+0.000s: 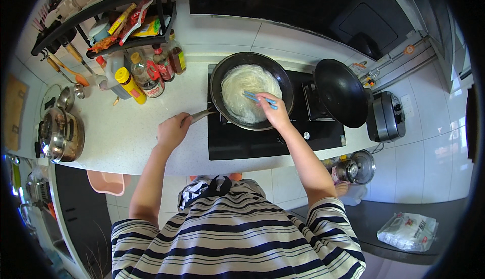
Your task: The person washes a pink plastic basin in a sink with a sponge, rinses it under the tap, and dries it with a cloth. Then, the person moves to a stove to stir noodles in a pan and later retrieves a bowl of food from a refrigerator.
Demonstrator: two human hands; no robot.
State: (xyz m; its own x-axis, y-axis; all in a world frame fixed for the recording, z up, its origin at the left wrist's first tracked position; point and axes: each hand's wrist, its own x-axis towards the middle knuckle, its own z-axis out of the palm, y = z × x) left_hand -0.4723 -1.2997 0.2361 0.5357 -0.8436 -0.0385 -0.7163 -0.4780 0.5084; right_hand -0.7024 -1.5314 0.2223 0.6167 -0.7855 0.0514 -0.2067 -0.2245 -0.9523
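A dark wok (278, 67) stands on the left burner of a black glass gas cooktop (242, 146). Pale thin noodles (246, 86) lie in it, with whitish foam toward the near side. My left hand (173, 130) is closed around the wok's metal handle (201, 115), which points left over the counter. In my right hand (273, 109) is a pair of blue chopsticks (251, 96). Their tips reach into the noodles, and the hand is above the wok's near right part.
Sauce bottles (163, 65) and a yellow canister (130, 86) line the back left. A steel pot (62, 135) sits at the far left. Right of the wok, a second black pan (341, 93) leans beside a dark appliance (385, 116). A range hood (288, 10) hangs behind.
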